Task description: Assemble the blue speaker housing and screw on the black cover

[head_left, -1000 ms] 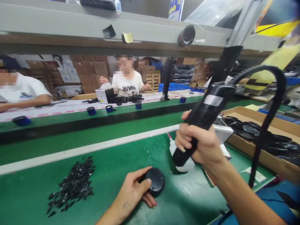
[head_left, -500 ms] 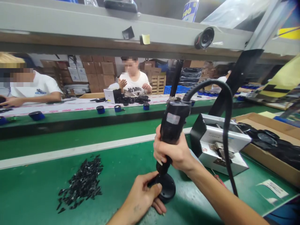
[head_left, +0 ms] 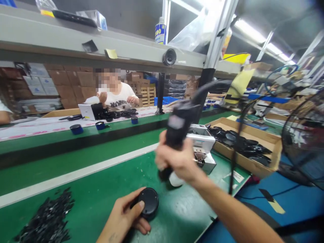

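My left hand grips a round black disc-shaped part that lies flat on the green mat. My right hand is closed around a black electric screwdriver, blurred by motion, held tilted just above and to the right of the disc. The tool's tip is off the part. A black cable hangs from the tool's top.
A pile of small black pieces lies at the left. A white box-shaped device and a cardboard box of black parts stand to the right. Blue-black parts ride the conveyor. Other people sit across it. A fan stands far right.
The screwdriver stood upright with its tip on the disc; now my right hand has lifted it off and to the right. The view has swung right.
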`<state>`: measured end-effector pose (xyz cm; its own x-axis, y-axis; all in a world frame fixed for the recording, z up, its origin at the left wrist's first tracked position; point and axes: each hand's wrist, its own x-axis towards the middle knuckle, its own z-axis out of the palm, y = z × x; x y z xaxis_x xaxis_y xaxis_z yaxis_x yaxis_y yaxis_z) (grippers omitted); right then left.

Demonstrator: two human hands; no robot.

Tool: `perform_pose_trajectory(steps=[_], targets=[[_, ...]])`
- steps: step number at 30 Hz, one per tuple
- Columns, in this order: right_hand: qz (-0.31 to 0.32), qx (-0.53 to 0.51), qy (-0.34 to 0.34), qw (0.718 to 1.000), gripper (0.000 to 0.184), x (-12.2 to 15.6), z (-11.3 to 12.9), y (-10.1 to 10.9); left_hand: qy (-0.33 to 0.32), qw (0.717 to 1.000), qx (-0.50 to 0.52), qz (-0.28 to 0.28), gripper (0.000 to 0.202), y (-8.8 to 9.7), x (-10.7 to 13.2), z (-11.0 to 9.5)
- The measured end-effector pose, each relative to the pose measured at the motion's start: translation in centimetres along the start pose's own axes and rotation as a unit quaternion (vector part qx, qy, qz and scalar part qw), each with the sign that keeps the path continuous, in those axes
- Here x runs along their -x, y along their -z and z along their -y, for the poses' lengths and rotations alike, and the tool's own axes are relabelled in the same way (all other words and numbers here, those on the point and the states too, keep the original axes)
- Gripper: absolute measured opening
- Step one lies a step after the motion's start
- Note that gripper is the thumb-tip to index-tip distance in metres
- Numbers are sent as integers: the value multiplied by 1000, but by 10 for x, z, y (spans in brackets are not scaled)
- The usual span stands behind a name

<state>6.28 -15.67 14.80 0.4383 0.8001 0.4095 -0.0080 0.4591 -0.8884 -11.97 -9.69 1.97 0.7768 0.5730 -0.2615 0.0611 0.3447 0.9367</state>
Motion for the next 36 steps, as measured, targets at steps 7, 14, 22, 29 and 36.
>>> perform_pose_trajectory(steps=[7, 14, 22, 29, 36], targets=[[-169, 79, 32, 982, 17, -49, 21, 126, 7, 1000, 26, -2, 117, -1, -1, 2], [-99, 66, -93, 988, 11, -44, 9, 115, 1, 998, 57, -10, 109, -4, -1, 5], [-158, 96, 60, 981, 23, -38, 17, 118, -4, 998, 58, -1, 117, -1, -2, 12], [-143, 81, -46, 985, 16, -50, 9, 132, 2, 998, 59, 1, 114, -2, -1, 5], [-111, 50, -59, 991, 13, -42, 24, 129, 7, 999, 52, 8, 123, 0, -2, 7]])
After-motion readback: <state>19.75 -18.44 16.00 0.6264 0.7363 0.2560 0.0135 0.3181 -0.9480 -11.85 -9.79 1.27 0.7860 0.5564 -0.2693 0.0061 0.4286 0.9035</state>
